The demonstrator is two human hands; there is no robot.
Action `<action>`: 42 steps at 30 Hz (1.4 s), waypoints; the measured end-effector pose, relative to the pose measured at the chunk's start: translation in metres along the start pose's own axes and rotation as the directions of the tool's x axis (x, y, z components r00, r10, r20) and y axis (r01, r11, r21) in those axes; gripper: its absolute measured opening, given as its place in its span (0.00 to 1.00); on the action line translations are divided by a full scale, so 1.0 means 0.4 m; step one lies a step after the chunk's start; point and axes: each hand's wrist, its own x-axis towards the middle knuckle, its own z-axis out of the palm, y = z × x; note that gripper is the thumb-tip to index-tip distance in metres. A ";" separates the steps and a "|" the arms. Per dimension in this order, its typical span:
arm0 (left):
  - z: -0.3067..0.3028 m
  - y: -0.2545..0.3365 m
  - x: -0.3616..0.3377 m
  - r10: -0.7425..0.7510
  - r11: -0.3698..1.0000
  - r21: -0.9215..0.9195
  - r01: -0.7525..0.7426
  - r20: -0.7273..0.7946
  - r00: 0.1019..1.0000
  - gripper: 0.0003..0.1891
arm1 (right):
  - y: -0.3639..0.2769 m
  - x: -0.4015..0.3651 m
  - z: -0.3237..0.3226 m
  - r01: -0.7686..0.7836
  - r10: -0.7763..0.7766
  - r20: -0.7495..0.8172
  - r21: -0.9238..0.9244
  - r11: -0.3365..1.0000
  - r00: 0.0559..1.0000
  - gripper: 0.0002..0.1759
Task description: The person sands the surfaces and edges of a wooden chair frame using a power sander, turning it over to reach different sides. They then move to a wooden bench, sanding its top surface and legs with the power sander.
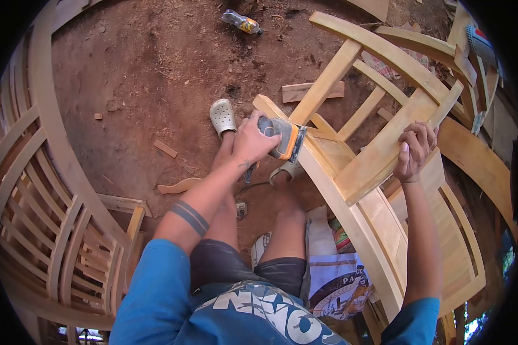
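Note:
In the head view, my left hand (255,138) is wrapped round the body of an orange and grey power sander (286,140). The sander's flat pad faces the edge of a long pale wooden rail (322,178), part of a wooden furniture frame. On the right, my right hand (414,150) is closed round the edge of a wide wooden board (380,146) of the same piece, fingers curled over it. What lies between palm and wood is hidden.
Slatted wooden furniture (46,213) stands at the left. On the dirt floor (138,86) lie a plastic bottle (242,22), a wood plank (312,92) and small offcuts (166,149). A printed sack (336,282) is beside my leg. More wooden frames fill the right.

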 end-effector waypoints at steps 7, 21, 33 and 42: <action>0.053 0.105 -0.195 0.283 0.959 -0.019 -0.283 0.059 0.957 0.35 | -0.003 0.000 -0.008 -0.004 0.005 0.014 -0.058 0.998 1.000 0.14; 0.050 0.034 -0.130 0.250 0.968 0.013 -0.250 0.006 0.968 0.36 | -0.452 -0.412 -0.423 -0.646 0.555 -0.472 -0.043 0.762 0.685 0.21; 0.051 0.006 -0.056 0.439 0.897 0.032 -0.441 0.054 0.897 0.35 | -0.421 -0.694 -0.448 -0.725 0.419 -0.598 -0.624 0.292 0.683 0.12; 0.044 0.038 -0.137 0.879 0.426 0.015 -0.904 0.229 0.418 0.36 | -0.412 -0.690 -0.455 -0.652 0.360 -0.549 -0.693 0.309 0.754 0.14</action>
